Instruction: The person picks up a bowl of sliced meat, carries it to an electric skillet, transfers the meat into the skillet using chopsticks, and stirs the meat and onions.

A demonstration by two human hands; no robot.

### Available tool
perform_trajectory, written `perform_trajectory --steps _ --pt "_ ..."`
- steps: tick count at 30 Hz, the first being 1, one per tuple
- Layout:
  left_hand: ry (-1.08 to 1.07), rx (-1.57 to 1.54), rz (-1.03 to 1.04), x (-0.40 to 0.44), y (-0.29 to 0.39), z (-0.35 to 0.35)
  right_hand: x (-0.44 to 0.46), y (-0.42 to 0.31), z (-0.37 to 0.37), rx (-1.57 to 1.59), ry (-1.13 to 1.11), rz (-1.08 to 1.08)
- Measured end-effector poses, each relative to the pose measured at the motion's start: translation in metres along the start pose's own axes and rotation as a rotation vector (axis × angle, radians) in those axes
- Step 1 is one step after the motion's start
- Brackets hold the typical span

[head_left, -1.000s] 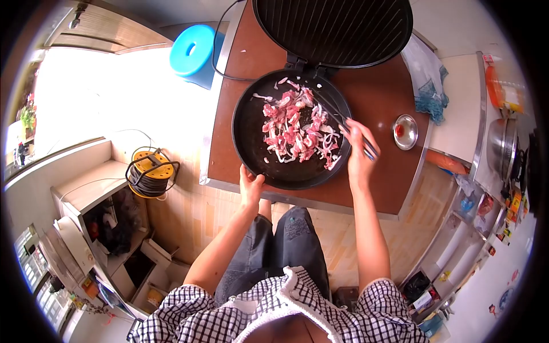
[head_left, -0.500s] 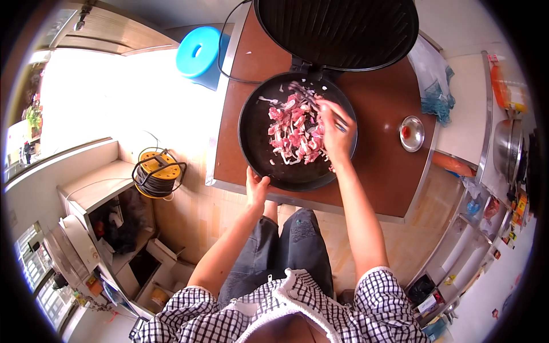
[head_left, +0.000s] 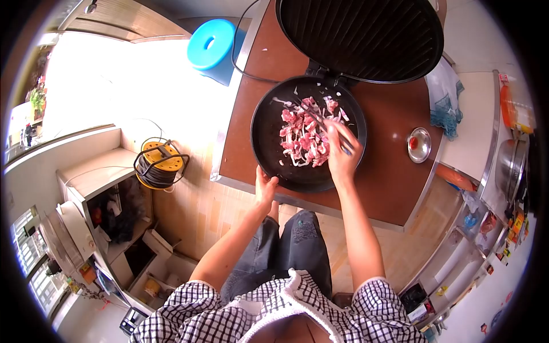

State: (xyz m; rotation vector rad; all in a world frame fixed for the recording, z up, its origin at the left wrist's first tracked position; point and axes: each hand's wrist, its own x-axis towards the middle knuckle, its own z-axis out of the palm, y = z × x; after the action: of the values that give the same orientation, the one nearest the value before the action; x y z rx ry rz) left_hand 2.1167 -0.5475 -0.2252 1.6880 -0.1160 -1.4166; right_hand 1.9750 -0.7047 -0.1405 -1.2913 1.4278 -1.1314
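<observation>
Pink and white sliced meat (head_left: 303, 134) lies in the round black electric pan (head_left: 267, 137), with small pale bits near its back rim. My right hand (head_left: 345, 150) is over the pan's right side, fingers closed on dark chopsticks (head_left: 314, 116) whose tips reach into the upper part of the meat. At the pan's front left rim is my left hand (head_left: 266, 186), thumb and fingers pressed against the edge. The ridged black lid (head_left: 360, 37) stands raised behind the pan on its hinge.
On the brown table (head_left: 394, 183), a small metal bowl (head_left: 419, 145) with something red inside sits at the right. A blue stool (head_left: 211, 46) is beyond the table's left edge. A yellow cable reel (head_left: 162, 163) and open cabinet (head_left: 123, 220) are at the left.
My right hand first went left over the meat with the chopsticks, and the upper pieces have shifted. My left hand stays at the rim. The whole view has shifted slightly.
</observation>
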Motion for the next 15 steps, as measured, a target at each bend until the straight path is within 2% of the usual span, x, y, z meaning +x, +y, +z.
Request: perform_trajectory --steps 3,5,6,9,10,11,13,15 --pt "-0.021 -0.031 0.0 0.0 0.001 0.0 -0.02 -0.024 -0.017 -0.032 0.029 0.043" --pt "-0.024 -0.048 -0.009 0.0 0.0 0.002 -0.016 -0.035 0.002 -0.013 -0.012 0.016" --pt "-0.019 -0.054 -0.01 0.0 0.001 0.001 -0.01 -0.022 0.015 0.084 -0.012 0.046" --pt "0.0 0.008 -0.012 0.0 0.003 0.002 -0.002 -0.011 0.028 0.069 -0.06 0.035" --pt "0.015 0.035 -0.038 -0.003 0.009 0.004 -0.006 -0.015 0.019 0.036 -0.08 0.009" --pt "0.01 0.025 -0.04 -0.003 0.008 0.002 -0.013 -0.02 0.006 -0.153 -0.055 -0.019" --pt "-0.005 -0.007 -0.047 0.0 0.003 0.002 -0.018 -0.028 -0.014 -0.055 0.004 0.133" --pt "-0.005 -0.026 -0.02 0.002 -0.001 0.003 -0.009 -0.033 -0.013 -0.047 0.03 0.066"
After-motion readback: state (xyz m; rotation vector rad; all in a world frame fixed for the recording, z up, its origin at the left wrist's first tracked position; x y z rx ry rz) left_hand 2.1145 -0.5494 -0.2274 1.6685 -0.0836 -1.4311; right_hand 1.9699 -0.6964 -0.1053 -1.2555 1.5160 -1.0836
